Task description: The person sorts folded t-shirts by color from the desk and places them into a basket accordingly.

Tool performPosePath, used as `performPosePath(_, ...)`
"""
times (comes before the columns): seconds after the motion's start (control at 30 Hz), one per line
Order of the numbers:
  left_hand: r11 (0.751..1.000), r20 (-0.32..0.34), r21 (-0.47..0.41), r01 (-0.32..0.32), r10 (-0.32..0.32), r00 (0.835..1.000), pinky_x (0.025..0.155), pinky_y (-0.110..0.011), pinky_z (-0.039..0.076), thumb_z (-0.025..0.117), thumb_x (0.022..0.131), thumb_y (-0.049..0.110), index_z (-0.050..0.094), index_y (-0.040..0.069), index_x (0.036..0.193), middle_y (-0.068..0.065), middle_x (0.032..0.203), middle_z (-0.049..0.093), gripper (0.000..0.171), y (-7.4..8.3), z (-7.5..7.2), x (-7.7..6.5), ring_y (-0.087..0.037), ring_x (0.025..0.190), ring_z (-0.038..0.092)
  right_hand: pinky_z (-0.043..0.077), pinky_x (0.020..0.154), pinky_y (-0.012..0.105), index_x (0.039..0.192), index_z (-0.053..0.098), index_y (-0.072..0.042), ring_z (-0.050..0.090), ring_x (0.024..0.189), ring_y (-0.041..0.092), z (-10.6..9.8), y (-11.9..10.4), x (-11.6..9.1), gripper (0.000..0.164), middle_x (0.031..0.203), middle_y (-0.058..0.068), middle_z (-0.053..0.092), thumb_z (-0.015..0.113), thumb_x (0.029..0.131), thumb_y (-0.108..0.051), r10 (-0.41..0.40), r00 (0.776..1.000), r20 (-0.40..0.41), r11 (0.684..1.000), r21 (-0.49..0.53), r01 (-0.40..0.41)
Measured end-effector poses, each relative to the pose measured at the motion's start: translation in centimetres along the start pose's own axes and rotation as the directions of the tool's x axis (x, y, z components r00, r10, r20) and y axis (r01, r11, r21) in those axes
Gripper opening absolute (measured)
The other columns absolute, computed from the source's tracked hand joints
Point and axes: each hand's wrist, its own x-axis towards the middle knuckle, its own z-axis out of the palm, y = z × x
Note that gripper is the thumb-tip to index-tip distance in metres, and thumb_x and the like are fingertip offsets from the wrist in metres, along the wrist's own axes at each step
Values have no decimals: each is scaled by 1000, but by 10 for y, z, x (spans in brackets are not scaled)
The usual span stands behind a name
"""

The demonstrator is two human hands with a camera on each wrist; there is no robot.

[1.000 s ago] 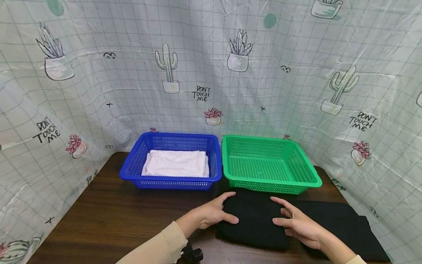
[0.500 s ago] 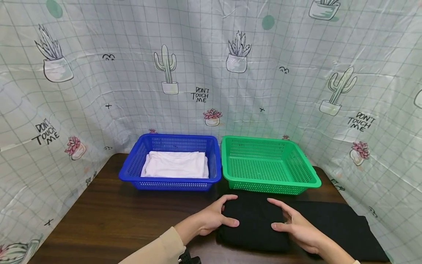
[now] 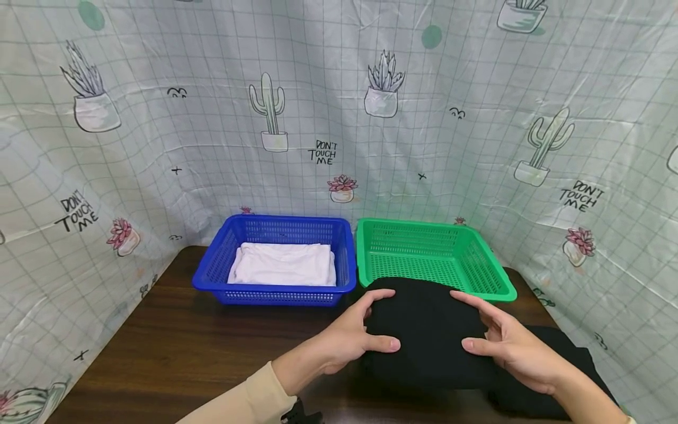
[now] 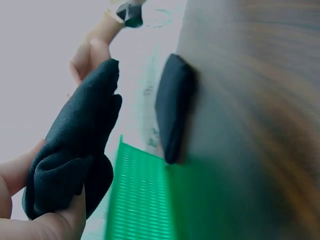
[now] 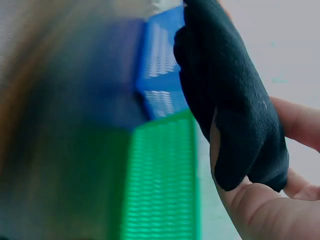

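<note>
Between my two hands a thick folded black cloth [image 3: 429, 335] is held up off the table, overlapping the green basket's front edge in the head view. My left hand [image 3: 344, 338] grips its left side, thumb on the near face and fingers at the far edge. The right hand [image 3: 516, 347] holds the opposite side in the same way. Several rounded layers show at the end of the cloth [image 4: 70, 140] in the left wrist view. Behind it stands the green plastic basket [image 3: 424, 232], whose visible inside holds nothing. Another folded black cloth [image 3: 567, 347] lies on the table, partly behind my right arm.
To the left of the green basket is a blue basket [image 3: 288, 222] with a folded white cloth [image 3: 283, 264] inside. Both stand at the back of the dark wooden table [image 3: 201, 347]. A printed curtain [image 3: 328, 106] hangs close behind and along the sides.
Both hands have lifted the folded black cloth from the table, moving it up and slightly right. Half a second ago it lay flat between them. The baskets and the other black cloth stay put.
</note>
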Motion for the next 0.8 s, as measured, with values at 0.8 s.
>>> performPosePath(0.8,986,-124,143,-82,100,987,110,-49,51,78,96,3,42,31,163,-14,160,45,81,42,-13,166,-34,136,58,59,93,33,173,15,-28,47,135,10,-136,-15,108,82,172,24,10,64,108,-12,-84,984,-158,987,-150,60)
